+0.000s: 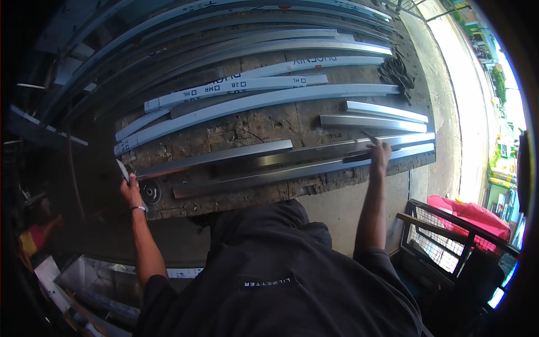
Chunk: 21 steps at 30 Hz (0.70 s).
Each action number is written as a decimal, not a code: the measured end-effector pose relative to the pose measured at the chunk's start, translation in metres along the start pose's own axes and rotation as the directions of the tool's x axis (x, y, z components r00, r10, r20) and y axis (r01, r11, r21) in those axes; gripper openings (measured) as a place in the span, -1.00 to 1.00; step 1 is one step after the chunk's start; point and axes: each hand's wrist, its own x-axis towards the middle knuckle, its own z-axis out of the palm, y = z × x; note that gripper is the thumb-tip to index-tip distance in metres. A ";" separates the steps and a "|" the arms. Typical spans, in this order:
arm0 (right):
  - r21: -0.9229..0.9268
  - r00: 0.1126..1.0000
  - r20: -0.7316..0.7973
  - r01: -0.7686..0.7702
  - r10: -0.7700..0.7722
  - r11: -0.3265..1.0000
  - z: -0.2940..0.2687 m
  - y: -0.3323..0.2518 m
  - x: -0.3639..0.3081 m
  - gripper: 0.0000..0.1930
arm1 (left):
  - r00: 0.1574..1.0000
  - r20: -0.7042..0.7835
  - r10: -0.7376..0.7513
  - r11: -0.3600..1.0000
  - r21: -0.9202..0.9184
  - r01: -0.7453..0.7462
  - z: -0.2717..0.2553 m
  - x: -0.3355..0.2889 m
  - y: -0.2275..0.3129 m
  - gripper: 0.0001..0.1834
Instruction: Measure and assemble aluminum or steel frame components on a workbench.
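Note:
At the left end of the workbench, my left hand (132, 194) is closed on a flat, pale, pointed strip (122, 169), whose exact kind I cannot make out. The strip slants up beside the end of a shiny metal bar (219, 159). Close by my left hand lies a dark round disc (150, 192) with a hole in its middle. Over on the right, my right hand (380, 151) grips a thin dark stick, pen-like in shape (369, 136). It is above a long shiny metal bar (337, 149), with another metal bar (269, 177) nearer to me.
Two short metal bars (373, 122) (387, 111) lie at the right of the worn wooden workbench (247, 126). Behind are several long film-wrapped bars (252, 102) and a dark crumpled cloth (397, 73). A metal frame with mesh (441, 244) and pink cloth (469, 216) stands at right.

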 end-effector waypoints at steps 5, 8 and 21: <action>-0.159 0.793 0.058 0.607 -0.607 0.778 -0.051 -0.090 -0.052 -0.78 | 0.997 0.031 0.069 0.991 -0.121 -0.064 0.006 -0.008 0.044 -0.73; -0.036 0.704 0.381 0.659 -0.599 0.751 0.004 -0.168 -0.136 -0.90 | 0.993 -0.052 0.105 0.984 -0.138 -0.111 -0.015 -0.015 0.066 -0.71; 0.199 0.260 0.872 0.585 -0.414 0.786 0.203 -0.144 -0.277 -0.72 | 0.953 -0.032 0.301 0.952 -0.052 -0.302 -0.017 -0.029 0.187 -0.66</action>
